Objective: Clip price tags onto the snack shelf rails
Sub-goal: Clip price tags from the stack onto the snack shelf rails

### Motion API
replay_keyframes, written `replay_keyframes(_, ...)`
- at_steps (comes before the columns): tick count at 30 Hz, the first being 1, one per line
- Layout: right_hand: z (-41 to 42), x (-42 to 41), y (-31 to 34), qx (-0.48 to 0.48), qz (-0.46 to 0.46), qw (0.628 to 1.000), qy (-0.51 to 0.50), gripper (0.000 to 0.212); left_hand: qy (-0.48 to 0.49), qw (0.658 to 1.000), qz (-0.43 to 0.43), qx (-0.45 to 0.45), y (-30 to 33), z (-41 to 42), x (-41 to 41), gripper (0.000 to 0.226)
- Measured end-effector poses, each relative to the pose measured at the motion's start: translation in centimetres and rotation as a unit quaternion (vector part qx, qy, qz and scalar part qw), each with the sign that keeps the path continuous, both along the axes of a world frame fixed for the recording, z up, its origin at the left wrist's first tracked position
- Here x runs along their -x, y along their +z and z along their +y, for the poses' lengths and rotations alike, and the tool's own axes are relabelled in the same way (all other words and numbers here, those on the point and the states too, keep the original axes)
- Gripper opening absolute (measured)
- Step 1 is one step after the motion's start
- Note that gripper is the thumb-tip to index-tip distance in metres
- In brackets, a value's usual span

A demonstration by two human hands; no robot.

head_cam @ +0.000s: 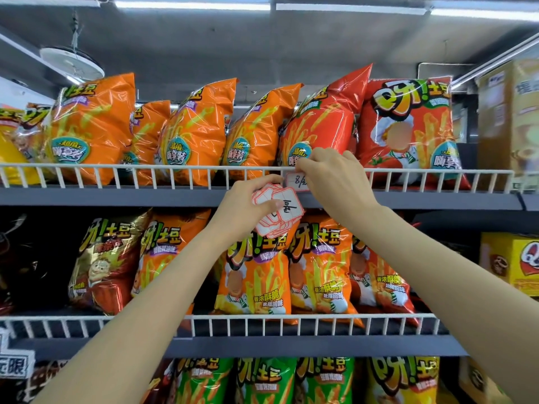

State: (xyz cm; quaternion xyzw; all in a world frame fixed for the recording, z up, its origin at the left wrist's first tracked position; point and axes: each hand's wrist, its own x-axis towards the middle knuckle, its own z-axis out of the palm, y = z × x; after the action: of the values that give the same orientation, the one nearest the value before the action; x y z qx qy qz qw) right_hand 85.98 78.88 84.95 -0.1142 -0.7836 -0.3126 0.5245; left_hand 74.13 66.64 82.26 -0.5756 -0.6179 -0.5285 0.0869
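My left hand (248, 205) grips a fanned stack of white price tags with red borders (280, 212), held just below the top shelf's white wire rail (145, 168). My right hand (332, 176) pinches one handwritten price tag (296, 182) at its top edge, right against that rail, in front of a red snack bag (323, 121). Part of the tag is hidden behind my right fingers.
Orange and red snack bags (198, 126) fill the top shelf. A second wire rail (291, 317) fronts the middle shelf with more orange bags (256, 275). Green and yellow bags (262, 380) sit below. Yellow boxes (513, 260) stand at the right.
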Motion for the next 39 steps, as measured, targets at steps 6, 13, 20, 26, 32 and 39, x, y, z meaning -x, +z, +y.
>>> replay_keyframes(6,0.1,0.2,-0.3,0.024,0.023,0.999,0.04,0.013,0.005,1.0,-0.003,0.008,-0.1,0.0,0.0,0.041)
replay_keyframes(13,0.1,0.2,-0.5,0.017,0.033,0.999,0.038,0.018,0.005,1.0,-0.017,0.007,-0.2,0.0,-0.3,0.044)
replay_keyframes(20,-0.4,0.0,-0.5,0.087,0.03,0.995,0.041,0.023,0.014,1.0,-0.014,0.01,-0.1,-0.2,-0.5,0.049)
replay_keyframes(26,-1.0,0.1,-0.1,0.132,0.019,0.99,0.045,0.027,0.038,0.998,-0.021,-0.036,-0.2,0.1,-0.2,0.042)
replay_keyframes(32,-0.6,-0.1,-1.2,0.156,-0.003,0.987,0.042,0.032,0.074,0.99,-0.052,-0.113,-0.9,1.3,-0.5,0.03)
replay_keyframes(39,-0.8,-3.3,-2.6,0.396,0.068,0.878,0.259,0.022,0.016,0.984,-0.117,-0.131,-2.0,2.8,-3.8,0.026)
